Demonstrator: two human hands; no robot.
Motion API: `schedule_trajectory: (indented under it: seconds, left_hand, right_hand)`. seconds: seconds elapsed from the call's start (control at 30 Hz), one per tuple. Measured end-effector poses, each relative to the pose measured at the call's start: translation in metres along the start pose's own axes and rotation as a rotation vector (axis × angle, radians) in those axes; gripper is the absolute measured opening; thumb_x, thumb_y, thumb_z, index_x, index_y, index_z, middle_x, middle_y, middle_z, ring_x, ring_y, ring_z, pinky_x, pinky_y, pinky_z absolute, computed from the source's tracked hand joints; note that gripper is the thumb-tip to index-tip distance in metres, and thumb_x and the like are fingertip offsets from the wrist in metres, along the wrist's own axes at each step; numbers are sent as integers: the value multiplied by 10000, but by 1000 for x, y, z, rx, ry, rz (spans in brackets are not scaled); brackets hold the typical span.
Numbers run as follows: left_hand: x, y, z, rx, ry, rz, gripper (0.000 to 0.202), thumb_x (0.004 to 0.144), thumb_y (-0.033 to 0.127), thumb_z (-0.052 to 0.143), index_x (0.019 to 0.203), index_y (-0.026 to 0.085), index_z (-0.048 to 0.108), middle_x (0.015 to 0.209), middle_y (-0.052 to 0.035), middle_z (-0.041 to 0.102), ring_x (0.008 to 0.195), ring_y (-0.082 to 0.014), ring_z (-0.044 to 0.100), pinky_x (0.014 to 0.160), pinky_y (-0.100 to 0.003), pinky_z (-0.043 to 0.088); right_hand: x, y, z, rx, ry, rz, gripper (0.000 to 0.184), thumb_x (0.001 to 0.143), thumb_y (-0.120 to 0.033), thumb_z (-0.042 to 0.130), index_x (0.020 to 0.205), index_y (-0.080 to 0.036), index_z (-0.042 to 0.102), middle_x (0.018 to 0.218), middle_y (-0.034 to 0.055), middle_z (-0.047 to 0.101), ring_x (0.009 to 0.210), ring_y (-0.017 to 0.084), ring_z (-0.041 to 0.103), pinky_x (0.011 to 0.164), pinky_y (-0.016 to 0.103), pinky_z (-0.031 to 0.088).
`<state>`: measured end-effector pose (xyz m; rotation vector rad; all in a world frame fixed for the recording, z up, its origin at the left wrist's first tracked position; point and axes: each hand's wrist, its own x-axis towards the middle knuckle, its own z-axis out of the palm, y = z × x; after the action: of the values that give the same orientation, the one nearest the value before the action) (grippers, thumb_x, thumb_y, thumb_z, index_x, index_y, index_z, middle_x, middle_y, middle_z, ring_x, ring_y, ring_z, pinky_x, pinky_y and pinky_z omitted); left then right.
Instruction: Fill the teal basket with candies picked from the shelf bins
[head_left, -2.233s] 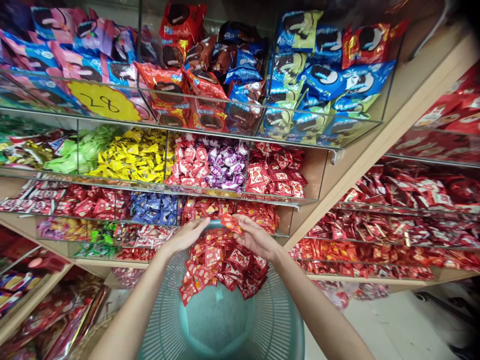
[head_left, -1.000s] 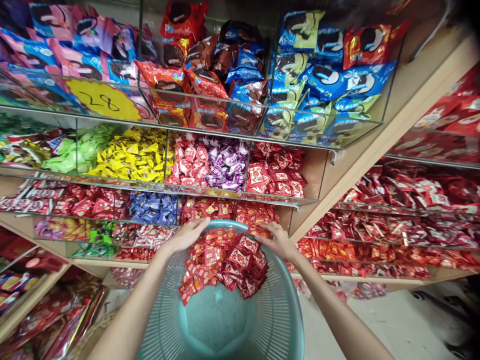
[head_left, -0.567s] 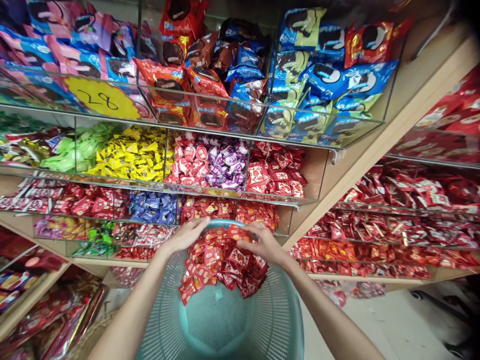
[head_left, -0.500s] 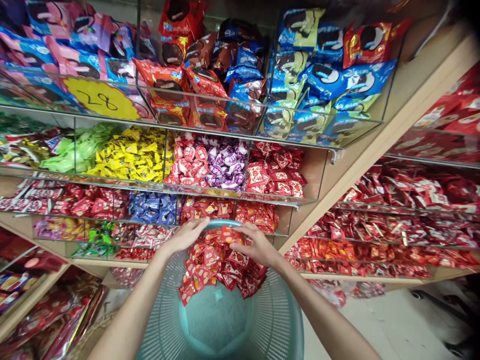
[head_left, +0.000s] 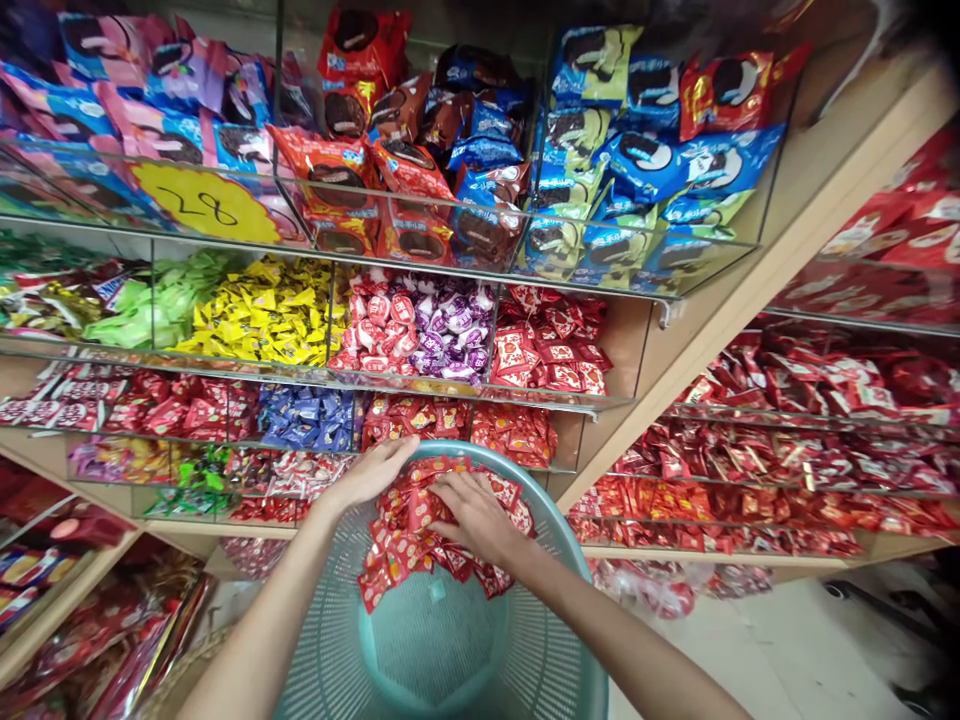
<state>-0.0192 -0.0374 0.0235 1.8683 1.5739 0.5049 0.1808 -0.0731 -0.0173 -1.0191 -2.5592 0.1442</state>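
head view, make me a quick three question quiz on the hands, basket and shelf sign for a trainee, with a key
1. Multiple choice: which hand is over the red packets in the basket?
a) left
b) right
c) neither

2. True or false: the left hand is at the basket's rim.

3. Fill in: the yellow sign on the upper shelf shows the number ___.

Key:
1. b, the right hand
2. True
3. 28
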Motion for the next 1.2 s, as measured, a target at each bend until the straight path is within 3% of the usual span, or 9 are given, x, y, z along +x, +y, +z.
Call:
schedule_trajectory:
  seconds: [0.5,1.2]
  left_hand:
    - [-1,4,-1,1,0,-19,693,785,652,213,1245,211,484,1315,1,418,1237,-208,346,1020,-286,248]
    - [0,2,-1,-11,-6,-8,683,797,638,212,1247,201,482,1311,-2,429,1235,-200,353,1026,-277,231]
  right_hand:
    - [-2,-1,8,-219,12,48,366,777,-373,559,1082,-178,503,979,79,544,919,219,459,802,366,335]
    - [-3,-1,7,-273,-10,27,252,806,-313,518,1030,-196,527,931,68,541,895,215,451,777,372,324]
